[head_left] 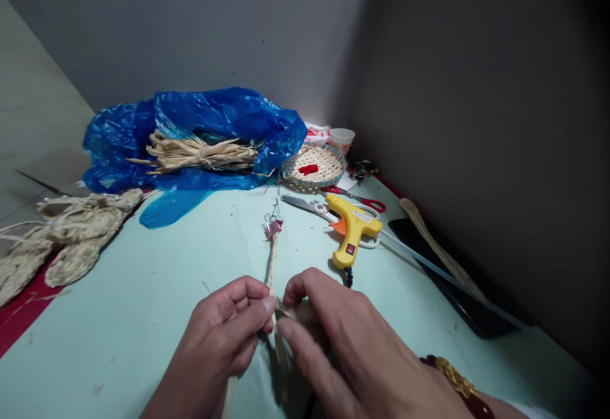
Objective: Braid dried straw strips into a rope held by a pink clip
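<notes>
A thin pale braid of straw-like strands runs from a pink binder clip on the table towards me. My left hand pinches the braid between thumb and fingers at its near end. A loose strand leads off sideways from that point into my right hand, whose curled fingers and thumb close around it; part of this grip is hidden. More loose strands hang below, blurred. A beaded bracelet circles my right wrist.
Behind the clip, a bundle of dry strands lies in a blue plastic bag. Woven straw slippers rest at left. To the right are scissors, a yellow glue gun, a shallow basket, a cup and a black tray-like object.
</notes>
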A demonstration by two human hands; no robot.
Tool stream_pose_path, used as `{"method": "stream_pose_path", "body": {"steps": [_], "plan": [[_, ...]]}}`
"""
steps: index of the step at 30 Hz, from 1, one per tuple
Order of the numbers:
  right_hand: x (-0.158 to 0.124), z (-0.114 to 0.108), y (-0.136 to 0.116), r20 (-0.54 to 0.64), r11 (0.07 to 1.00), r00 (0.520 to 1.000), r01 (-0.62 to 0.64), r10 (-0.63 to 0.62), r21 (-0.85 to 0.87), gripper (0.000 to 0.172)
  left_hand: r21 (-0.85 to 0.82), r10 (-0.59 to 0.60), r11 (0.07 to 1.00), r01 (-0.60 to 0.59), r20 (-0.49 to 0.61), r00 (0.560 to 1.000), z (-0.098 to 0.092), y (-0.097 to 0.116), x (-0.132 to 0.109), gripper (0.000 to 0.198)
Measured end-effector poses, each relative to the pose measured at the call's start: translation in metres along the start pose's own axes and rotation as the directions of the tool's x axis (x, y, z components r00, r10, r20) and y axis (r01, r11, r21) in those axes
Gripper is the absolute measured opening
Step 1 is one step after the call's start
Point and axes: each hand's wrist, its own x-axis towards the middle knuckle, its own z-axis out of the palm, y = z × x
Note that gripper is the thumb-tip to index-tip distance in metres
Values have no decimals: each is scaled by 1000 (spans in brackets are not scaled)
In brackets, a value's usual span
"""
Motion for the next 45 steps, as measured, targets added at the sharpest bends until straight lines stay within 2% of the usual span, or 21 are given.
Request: {"method": "stream_pose_path", "body": {"steps": [3,9,14,17,23,26,32,34,40,43,45], "plan": [[4,-11,2,73,995,995,-66,60,81,7,11,2,1000,-3,14,1000,-2,0,1,22],[5,-24,7,178,988,983,-68,43,135,12,50,-28,998,27,32,999,-6,-2,4,24],[6,-20,8,177,969,978,-148,113,199,14,61,-41,997,39,32,999,-7,-3,5,23],[9,-14,13,233,954,962,-194,140,228,14,34,-50,998,49,36,998,-7,-2,5,23],[12,-14,17,216,968,966,-182,143,173,20,64,-46,997,43,41,998,-7,0,5,21],[12,-18,19,200,964,970,-177,137,199,21,97,-32,995,28,40,999,-7,0,4,20],[13,-20,17,261,947,952,-222,159,233,23,130,2,992,-4,15,1000,-5,1,4,24],[13,-20,13,271,961,952,-198,142,192,21,125,-6,992,5,9,1000,-4,2,4,25],[8,-18,7,235,995,968,-68,85,-79,23,115,-16,993,16,3,1000,-3,3,4,27],[1,-9,11,150,978,983,127,-102,-164,13,167,-5,986,11,-35,999,-1,1,4,24],[-2,0,15,44,926,958,284,-282,-249,11,177,28,984,-17,-62,998,1,-1,3,21]]}}
